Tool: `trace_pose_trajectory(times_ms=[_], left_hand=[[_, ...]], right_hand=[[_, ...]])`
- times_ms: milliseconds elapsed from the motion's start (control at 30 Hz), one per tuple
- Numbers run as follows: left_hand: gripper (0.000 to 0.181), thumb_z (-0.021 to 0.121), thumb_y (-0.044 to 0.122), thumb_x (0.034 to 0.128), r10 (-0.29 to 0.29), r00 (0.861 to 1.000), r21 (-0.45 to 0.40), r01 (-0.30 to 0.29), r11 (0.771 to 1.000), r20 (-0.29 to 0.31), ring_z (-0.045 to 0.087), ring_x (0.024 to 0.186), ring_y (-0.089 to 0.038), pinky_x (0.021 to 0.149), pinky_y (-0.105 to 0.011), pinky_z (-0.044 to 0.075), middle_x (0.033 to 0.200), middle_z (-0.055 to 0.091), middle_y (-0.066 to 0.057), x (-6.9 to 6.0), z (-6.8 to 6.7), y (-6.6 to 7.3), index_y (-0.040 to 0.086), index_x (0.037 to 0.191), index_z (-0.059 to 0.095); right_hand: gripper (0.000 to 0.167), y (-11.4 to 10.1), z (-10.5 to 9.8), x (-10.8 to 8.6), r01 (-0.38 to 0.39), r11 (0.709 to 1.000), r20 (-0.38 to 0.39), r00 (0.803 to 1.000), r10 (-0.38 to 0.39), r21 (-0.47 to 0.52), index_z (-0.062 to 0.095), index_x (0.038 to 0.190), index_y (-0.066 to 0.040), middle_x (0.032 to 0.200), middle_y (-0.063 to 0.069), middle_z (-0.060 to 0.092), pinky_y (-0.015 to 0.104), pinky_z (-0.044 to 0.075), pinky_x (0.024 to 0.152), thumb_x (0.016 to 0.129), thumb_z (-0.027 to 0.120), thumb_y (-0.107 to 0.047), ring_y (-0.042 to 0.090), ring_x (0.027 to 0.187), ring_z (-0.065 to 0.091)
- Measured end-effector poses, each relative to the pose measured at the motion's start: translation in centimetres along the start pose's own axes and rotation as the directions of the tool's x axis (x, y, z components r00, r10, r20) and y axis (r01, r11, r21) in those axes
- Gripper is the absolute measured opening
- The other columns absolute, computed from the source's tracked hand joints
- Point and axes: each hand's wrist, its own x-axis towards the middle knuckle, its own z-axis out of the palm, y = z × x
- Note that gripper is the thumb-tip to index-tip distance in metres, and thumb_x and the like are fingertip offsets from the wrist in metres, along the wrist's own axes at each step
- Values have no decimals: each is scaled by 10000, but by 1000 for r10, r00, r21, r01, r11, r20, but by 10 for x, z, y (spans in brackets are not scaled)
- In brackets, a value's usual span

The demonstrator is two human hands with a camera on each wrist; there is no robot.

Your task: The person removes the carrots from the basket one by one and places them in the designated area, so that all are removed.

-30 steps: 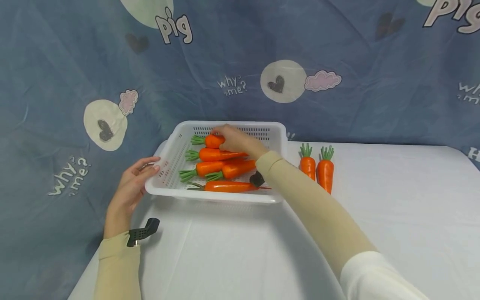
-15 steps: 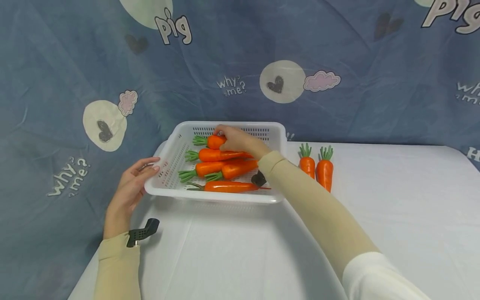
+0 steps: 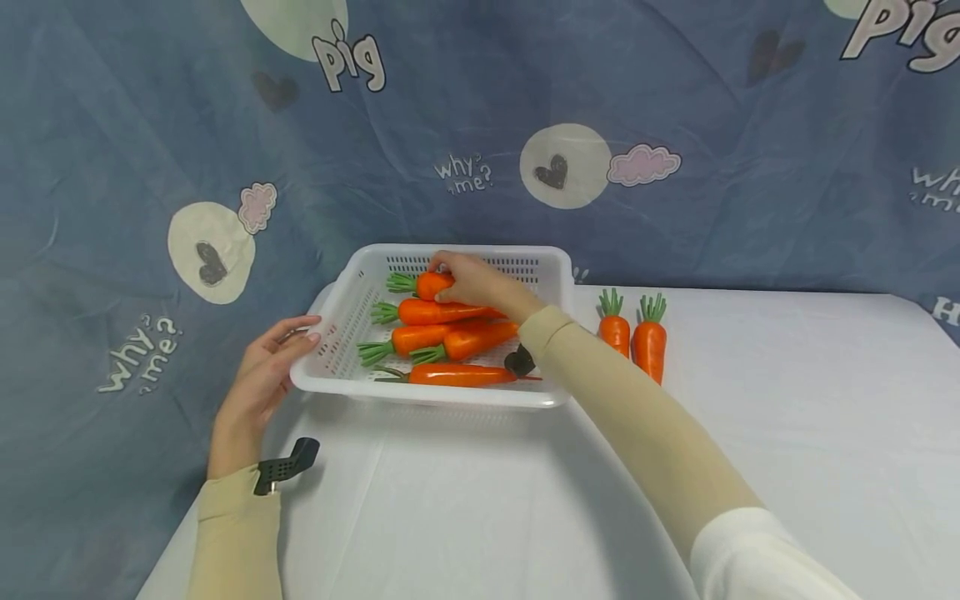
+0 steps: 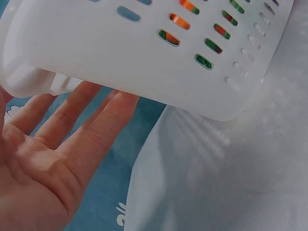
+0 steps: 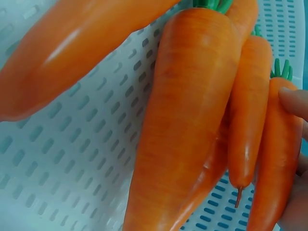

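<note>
A white perforated plastic basket (image 3: 427, 396) holds several orange carrots with green tops. At its left end, my left hand (image 3: 258, 371) holds the basket, thumb by the rim; in the left wrist view the fingers (image 4: 101, 120) of that hand reach behind the basket, their tips hidden. My right hand (image 3: 476, 282) is inside the basket near the back wall, gripping the rearmost carrot (image 3: 431, 286) below its green top. Seen from the right wrist, that carrot (image 5: 276, 159) lies along the thumb and fingers, beside a thinner carrot (image 5: 248, 110).
Two more carrots (image 3: 649, 346) lie on the white-covered table (image 3: 787, 400) to the right of the basket, partly behind the right sleeve. A blue printed cloth (image 3: 480, 100) hangs behind the table. A black wrist camera (image 3: 288, 467) sits on the left wrist.
My right hand has shifted slightly to the right with the rearmost carrot in its grip. The left hand and the basket have stayed in place.
</note>
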Motion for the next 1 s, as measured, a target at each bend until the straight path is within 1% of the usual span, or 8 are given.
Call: trace_pose_trajectory(times_ms=[167, 233, 400, 500, 667, 800, 900, 1000], left_hand=[[368, 696, 133, 931, 6, 1000, -6, -6, 1000, 5, 637, 987, -124, 714, -292, 567, 1126, 650, 17, 0, 0, 0, 92, 1273, 565], [363, 695, 135, 933, 6, 1000, -3, -6, 1000, 5, 634, 989, -126, 716, -291, 566, 1126, 651, 18, 0, 1, 1, 98, 1271, 568], [361, 696, 137, 932, 4, 1000, -3, -4, 1000, 1, 629, 990, -125, 718, -288, 565, 1124, 653, 21, -1, 0, 1, 106, 1270, 574], [365, 697, 135, 931, 1, 1000, -7, -1, 1000, -2, 629, 990, -120, 720, -285, 564, 1124, 652, 23, -1, 0, 1, 107, 1273, 573], [380, 697, 136, 931, -6, 1000, -4, 6, 1000, -2, 625, 999, -120, 728, -283, 563, 1137, 640, 17, -1, 0, 1, 105, 1285, 563], [401, 702, 142, 928, -10, 1000, 1, 10, 1000, -5, 619, 1007, -123, 732, -285, 563, 1148, 627, 9, -1, 0, 1, 96, 1297, 552], [408, 706, 150, 926, -12, 1000, 6, 12, 1000, -5, 616, 1010, -123, 734, -285, 562, 1151, 624, 10, 0, 0, 0, 97, 1301, 552], [398, 701, 145, 930, -6, 1000, 3, 6, 1000, 0, 617, 1008, -123, 734, -281, 561, 1142, 630, 13, 0, 0, 1, 95, 1297, 555]], right_hand=[[398, -1, -3, -2, 35, 999, 12, 999, -35, 9, 515, 1317, -200, 1184, -31, 573, 318, 427, 933, 949, 663, -172, 167, 1054, 525], [401, -2, -4, -1, 67, 997, 12, 998, -67, -23, 518, 1320, -191, 1183, -20, 574, 311, 426, 925, 947, 664, -179, 172, 1044, 523], [467, -4, -5, 0, 132, 986, 10, 991, -132, -99, 505, 1381, -169, 1317, -9, 544, 309, 405, 980, 943, 668, -180, 164, 1098, 500], [519, -5, -5, 0, 149, 984, 11, 989, -148, -102, 473, 1436, -153, 1397, -7, 515, 314, 381, 1031, 950, 654, -172, 155, 1163, 491], [576, -6, -6, -1, 168, 979, -1, 986, -169, -117, 409, 1497, -143, 1463, 11, 467, 319, 326, 1089, 966, 627, -182, 158, 1262, 457], [598, -7, -7, -3, 150, 980, -2, 988, -152, -134, 367, 1526, -199, 1409, 68, 455, 342, 369, 1046, 975, 598, -225, 184, 1187, 478], [606, -7, -8, -4, 139, 978, -17, 990, -143, -153, 365, 1526, -236, 1305, 89, 447, 351, 427, 947, 962, 589, -246, 200, 1053, 508], [597, -7, -9, -5, 148, 979, -41, 987, -155, -140, 390, 1506, -239, 1240, 83, 436, 339, 455, 874, 946, 594, -241, 202, 987, 529]])
